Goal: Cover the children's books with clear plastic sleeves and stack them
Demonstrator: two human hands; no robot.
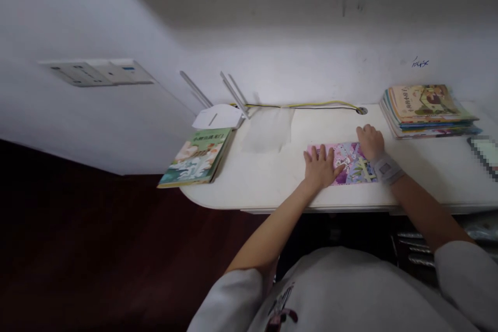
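Observation:
A thin pink and purple picture book (352,162) lies flat on the white desk (264,181) in front of me. My left hand (319,166) rests flat on the book's left part, fingers spread. My right hand (370,141) lies at the book's far right corner, fingers curled down onto its edge; a grey band wraps that wrist. Neither hand lifts the book.
A stack of picture books (426,110) sits at the back right. A green book (196,156) overhangs the desk's left end, beside a white router (218,114) with antennas. A sheet of paper (268,128) and a yellow cable (311,106) lie by the wall.

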